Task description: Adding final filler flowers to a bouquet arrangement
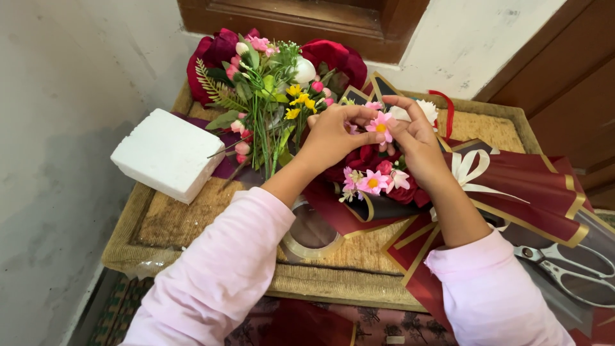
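A low table [211, 218] covered in coarse woven matting lies under both hands, pushed up against a pale wall. Spread beneath the right hand [416, 138] and running out to its right are sheets of dark red wrapping paper [538, 186] edged in gold. Beyond the left hand [333, 134], further from the person, sits a loose heap of artificial flowers and greenery [269, 83]: deep red blooms, pink buds, small yellow blossoms, fern-like leaves. Well off to the left of the left hand rests a white foam block [168, 154], at the table's edge. Directly under the two hands is a wrapped bouquet [378, 179] of red and pink flowers, tied with a cream ribbon bow [466, 170] just beside the right wrist. Near the left forearm, closer to the person, lies a roll of clear tape [311, 234]. To the right of the right sleeve, silver scissors [567, 266] lie on the paper.

Smallest is a pink daisy-like flower [382, 125] with a yellow centre, held above the bouquet. The two hands meet at it: the right hand's fingertips pinch around its petals, fingers curled close, and the left hand, also curled nearly closed, touches it from the other side with its fingertips.
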